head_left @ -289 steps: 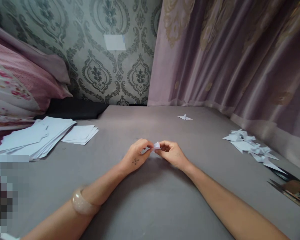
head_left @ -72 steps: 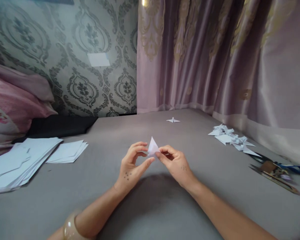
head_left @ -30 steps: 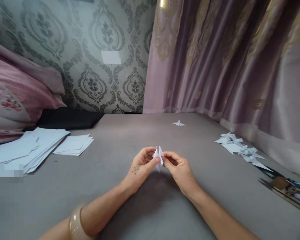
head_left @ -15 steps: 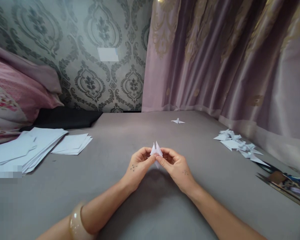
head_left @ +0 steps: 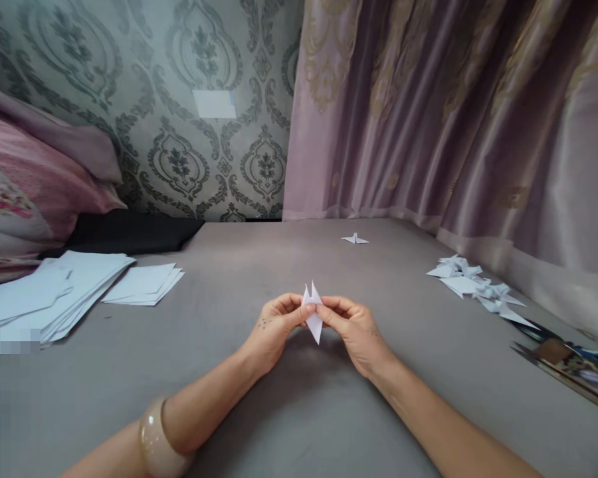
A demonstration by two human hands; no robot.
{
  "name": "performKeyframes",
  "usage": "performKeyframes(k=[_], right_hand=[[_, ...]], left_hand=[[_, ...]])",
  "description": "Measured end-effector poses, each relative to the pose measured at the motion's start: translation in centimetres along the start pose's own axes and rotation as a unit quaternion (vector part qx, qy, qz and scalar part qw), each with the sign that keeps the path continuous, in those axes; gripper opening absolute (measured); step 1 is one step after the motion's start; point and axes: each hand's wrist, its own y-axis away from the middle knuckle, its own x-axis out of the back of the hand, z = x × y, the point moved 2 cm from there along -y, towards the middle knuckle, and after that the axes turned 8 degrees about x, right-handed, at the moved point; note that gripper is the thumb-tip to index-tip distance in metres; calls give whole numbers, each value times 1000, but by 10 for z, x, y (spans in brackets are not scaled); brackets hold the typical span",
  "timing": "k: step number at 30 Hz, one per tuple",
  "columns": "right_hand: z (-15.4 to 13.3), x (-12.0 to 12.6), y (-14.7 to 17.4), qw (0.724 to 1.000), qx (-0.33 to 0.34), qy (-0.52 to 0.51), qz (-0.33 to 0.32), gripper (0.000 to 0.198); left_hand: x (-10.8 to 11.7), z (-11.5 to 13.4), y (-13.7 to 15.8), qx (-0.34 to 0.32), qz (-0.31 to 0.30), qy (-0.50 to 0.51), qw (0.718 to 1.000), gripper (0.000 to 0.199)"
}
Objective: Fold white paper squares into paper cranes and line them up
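Observation:
Between both hands, above the middle of the grey surface, is a folded white paper piece (head_left: 315, 326) with two narrow points at the top and a wide flap pointing down. My left hand (head_left: 278, 323) pinches its left side, thumb on the front face and fingers behind. My right hand (head_left: 351, 326) pinches the right side in the same way. Both hands are closed on the paper, with the fingertips behind it hidden. A pale bangle (head_left: 155, 438) circles my left forearm.
On the grey surface (head_left: 259, 265), white paper sheets (head_left: 90, 279) and smaller sheets (head_left: 142, 284) lie left. One folded paper crane (head_left: 355, 238) sits at the back. Several more folded papers (head_left: 471, 282) are heaped right, beside scissors (head_left: 558, 372). A black cloth (head_left: 129, 232) lies back left.
The paper has shifted in my fingers; its lower flap now shows more fully below the thumbs. My right thumb has moved slightly right, away from the left thumb.

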Motion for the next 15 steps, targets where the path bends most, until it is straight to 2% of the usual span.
performKeyframes(k=[9,15], right_hand=[[2,-4,2,1000,-3,-3,-4,33],[13,1,2,992,-101,-6,-77,32]], left_hand=[[4,3,-1,-17,58,-22,998,19],[7,4,-4,2,80,24,996,25]])
